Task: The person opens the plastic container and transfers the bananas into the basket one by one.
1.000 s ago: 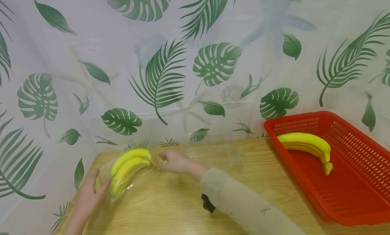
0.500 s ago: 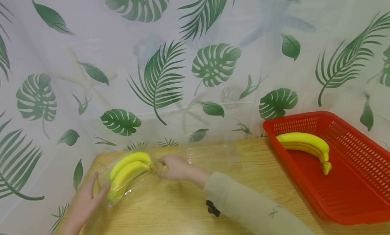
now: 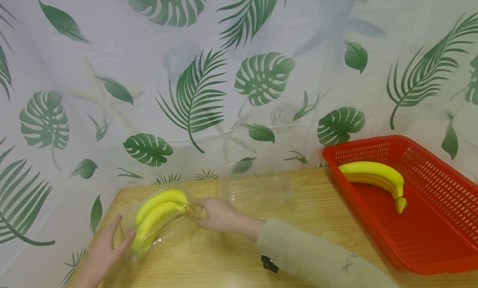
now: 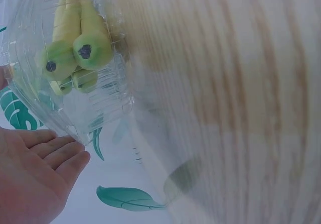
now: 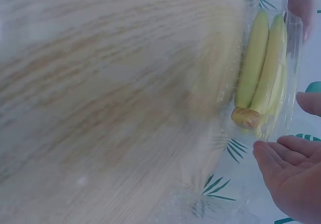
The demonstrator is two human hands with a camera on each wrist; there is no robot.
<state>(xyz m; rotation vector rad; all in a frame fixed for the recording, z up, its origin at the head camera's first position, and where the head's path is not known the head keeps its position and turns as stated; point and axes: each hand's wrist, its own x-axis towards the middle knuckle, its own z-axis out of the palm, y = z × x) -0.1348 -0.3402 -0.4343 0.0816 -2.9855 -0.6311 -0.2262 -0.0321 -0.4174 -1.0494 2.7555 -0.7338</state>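
Note:
A bunch of yellow bananas (image 3: 162,219) lies inside a clear plastic box (image 3: 128,221) at the left of the table. My left hand (image 3: 98,252) is at the box's left end; in the left wrist view its straight fingers (image 4: 70,158) meet a lower corner, below the greenish banana tips. At the stem end, my right hand (image 3: 218,215) has its thumb and fingers spread at the box's edge. The right wrist view shows its fingertips (image 5: 266,151) just under the box corner, with the thumb (image 5: 310,103) apart from them.
A red basket (image 3: 367,221) with perforated sides stands at the right, holding another banana bunch (image 3: 373,176). Another clear plastic container (image 3: 257,188) is at the back middle of the wooden table (image 3: 209,259). A leaf-print sheet (image 3: 306,43) hangs behind the table.
The box with the bananas has shifted slightly toward the near edge. My right hand and forearm have moved down and a little right along with it; the left hand has dropped slightly.

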